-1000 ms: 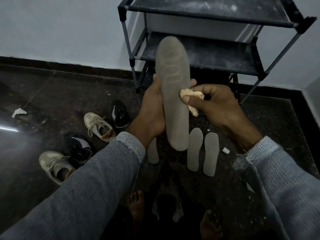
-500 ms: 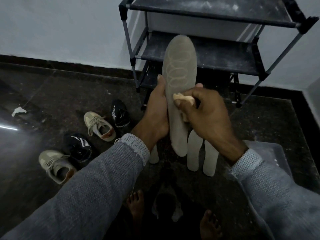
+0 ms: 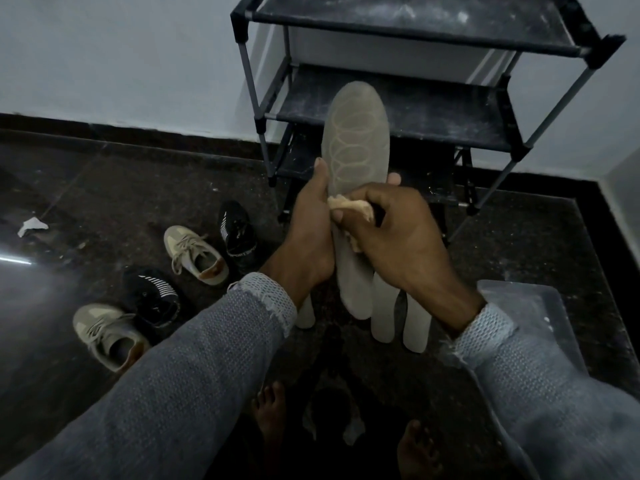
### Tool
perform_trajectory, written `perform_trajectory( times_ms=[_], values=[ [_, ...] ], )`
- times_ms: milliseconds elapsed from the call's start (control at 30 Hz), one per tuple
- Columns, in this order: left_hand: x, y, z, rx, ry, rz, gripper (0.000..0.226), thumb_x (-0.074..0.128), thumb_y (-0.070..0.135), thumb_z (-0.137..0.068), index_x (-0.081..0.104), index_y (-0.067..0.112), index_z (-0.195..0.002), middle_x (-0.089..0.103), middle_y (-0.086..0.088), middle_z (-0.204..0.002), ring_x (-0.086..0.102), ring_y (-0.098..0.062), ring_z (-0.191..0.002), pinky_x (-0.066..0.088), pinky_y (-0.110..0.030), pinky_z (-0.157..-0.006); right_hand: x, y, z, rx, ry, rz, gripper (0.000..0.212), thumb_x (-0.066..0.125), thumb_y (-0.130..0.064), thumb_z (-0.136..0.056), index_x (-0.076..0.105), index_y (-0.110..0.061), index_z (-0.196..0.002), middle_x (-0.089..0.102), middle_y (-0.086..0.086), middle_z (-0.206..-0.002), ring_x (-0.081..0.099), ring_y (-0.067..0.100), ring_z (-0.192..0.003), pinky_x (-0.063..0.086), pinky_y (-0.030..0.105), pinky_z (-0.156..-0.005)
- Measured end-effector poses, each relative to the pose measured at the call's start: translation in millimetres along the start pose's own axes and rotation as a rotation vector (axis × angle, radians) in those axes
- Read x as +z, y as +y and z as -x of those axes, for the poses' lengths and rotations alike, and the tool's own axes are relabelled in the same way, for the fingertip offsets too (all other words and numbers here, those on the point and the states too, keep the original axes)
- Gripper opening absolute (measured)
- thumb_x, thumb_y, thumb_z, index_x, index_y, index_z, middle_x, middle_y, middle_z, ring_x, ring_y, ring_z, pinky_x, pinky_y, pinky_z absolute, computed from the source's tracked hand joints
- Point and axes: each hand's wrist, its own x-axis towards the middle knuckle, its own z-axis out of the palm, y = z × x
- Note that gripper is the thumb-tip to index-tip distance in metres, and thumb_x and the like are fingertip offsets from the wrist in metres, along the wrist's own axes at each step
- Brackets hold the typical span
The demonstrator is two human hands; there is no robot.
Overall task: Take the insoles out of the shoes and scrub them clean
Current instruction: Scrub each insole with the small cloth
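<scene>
The right hand (image 3: 398, 237) has its fingers curled tight around a small tan sponge (image 3: 349, 207), pressing it against the face of the grey insole (image 3: 356, 140) about halfway along its length. The left hand (image 3: 311, 233) wraps that same insole from the left edge, thumb lying up along the rim and fingertips showing past the right edge, so it stands upright in mid-air in front of the black shoe rack (image 3: 415, 109). The insole looks thin, light and bendy, likely to flex under scrubbing, so a grip at mid-length directly behind the sponge seems the best support. Three more insoles (image 3: 415, 323) lie on the dark floor (image 3: 519, 244) just below the hands. To the left sit two beige sneakers (image 3: 194, 254) and two black sneakers (image 3: 152, 296), and a clear plastic sheet (image 3: 526, 306) lies at near right.
</scene>
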Motion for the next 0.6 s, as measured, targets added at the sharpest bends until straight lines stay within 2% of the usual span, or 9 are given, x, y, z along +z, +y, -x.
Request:
perform_trajectory(
  times_ms=[67,133,200,300,467,533,600],
  values=[
    [0,0,1,-0.008,0.008,-0.009,0.073,0.028,0.061,-0.096,0.047,0.003,-0.136,0.062,-0.02,-0.123,0.062,-0.029,-0.111,0.052,-0.04,-0.092,-1,-1,0,-0.007,-0.036,0.008,0.006,0.069,-0.02,-0.088,0.072,-0.016,-0.086,0.068,-0.011,-0.073,0.063,0.004,-0.068,0.052,0.022,-0.062],
    [2,-2,3,0.0,0.006,-0.038,0.068,0.025,0.058,-0.098,0.051,0.004,-0.132,0.067,-0.016,-0.111,0.067,-0.025,-0.096,0.057,-0.035,-0.081,-9,6,-5,-0.012,0.033,0.08,0.008,0.068,-0.024,-0.087,0.073,-0.017,-0.085,0.065,-0.015,-0.074,0.062,0.004,-0.068,0.052,0.026,-0.063],
    [6,-5,5,0.009,0.003,-0.058,0.066,0.023,0.055,-0.099,0.051,0.006,-0.133,0.068,-0.013,-0.102,0.069,-0.023,-0.086,0.058,-0.032,-0.074,-18,15,-11,-0.004,0.138,0.169,0.012,0.068,-0.028,-0.087,0.072,-0.017,-0.085,0.064,-0.01,-0.077,0.06,0.005,-0.07,0.052,0.033,-0.065],
    [8,-7,4,0.008,0.006,-0.067,0.066,0.022,0.056,-0.099,0.048,0.008,-0.138,0.065,-0.014,-0.111,0.065,-0.024,-0.094,0.057,-0.033,-0.077,-21,18,-12,0.013,0.193,0.191,0.012,0.068,-0.028,-0.087,0.072,-0.016,-0.085,0.065,-0.004,-0.08,0.061,0.008,-0.071,0.052,0.035,-0.066],
    [2,-2,0,0.004,0.016,0.0,0.075,0.025,0.062,-0.096,0.044,0.003,-0.139,0.053,-0.02,-0.136,0.054,-0.03,-0.123,0.051,-0.037,-0.093,-3,1,-2,0.0,-0.034,-0.013,0.012,0.069,-0.019,-0.087,0.071,-0.011,-0.079,0.067,-0.005,-0.068,0.063,0.007,-0.062,0.052,0.029,-0.06],
    [3,-2,1,0.007,0.005,-0.013,0.074,0.023,0.061,-0.097,0.044,0.003,-0.139,0.055,-0.018,-0.133,0.057,-0.029,-0.117,0.052,-0.035,-0.091,-6,3,-4,0.009,-0.026,-0.004,0.012,0.07,-0.021,-0.087,0.072,-0.012,-0.08,0.067,-0.006,-0.07,0.063,0.007,-0.064,0.053,0.03,-0.063],
    [4,-5,2,0.02,0.0,-0.049,0.069,0.021,0.058,-0.098,0.048,0.006,-0.135,0.063,-0.016,-0.119,0.064,-0.025,-0.102,0.055,-0.034,-0.086,-14,12,-9,0.017,0.067,0.091,0.011,0.07,-0.025,-0.086,0.073,-0.015,-0.084,0.066,-0.007,-0.077,0.062,0.006,-0.068,0.054,0.034,-0.066]
  ],
)
